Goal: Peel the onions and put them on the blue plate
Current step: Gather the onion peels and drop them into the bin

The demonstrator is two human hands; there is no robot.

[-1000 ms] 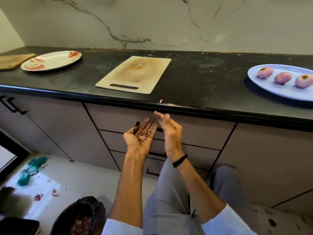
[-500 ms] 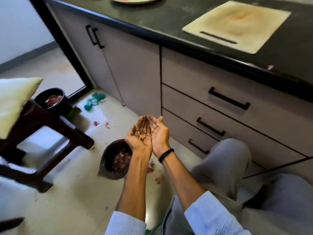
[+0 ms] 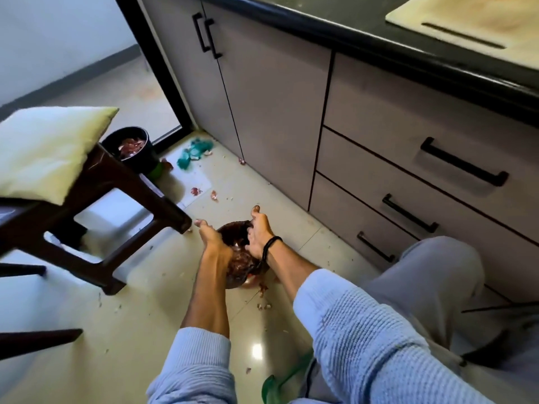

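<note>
A dark brown bowl (image 3: 237,268) holding reddish onion peels stands on the floor in front of me. Both hands hover just over it. My left hand (image 3: 210,237) is at its left rim, fingers straight and the palm turned inward. Above its right rim, my right hand (image 3: 257,232), with a black band at the wrist, has its fingers loosely spread and grips nothing. The onions and the blue plate are out of view.
A dark wooden stool (image 3: 96,205) with a pale cushion (image 3: 46,150) stands at the left. Behind it are a black pot of peels (image 3: 129,144) and a teal bag (image 3: 192,154). Grey cabinet drawers (image 3: 408,170) run along the right, with a cutting board (image 3: 472,21) on the counter. Peel scraps (image 3: 204,193) dot the floor.
My hands came down from in front of the counter to the bowl on the floor. The peel bits that lay in my left palm no longer show. The view tilted down.
</note>
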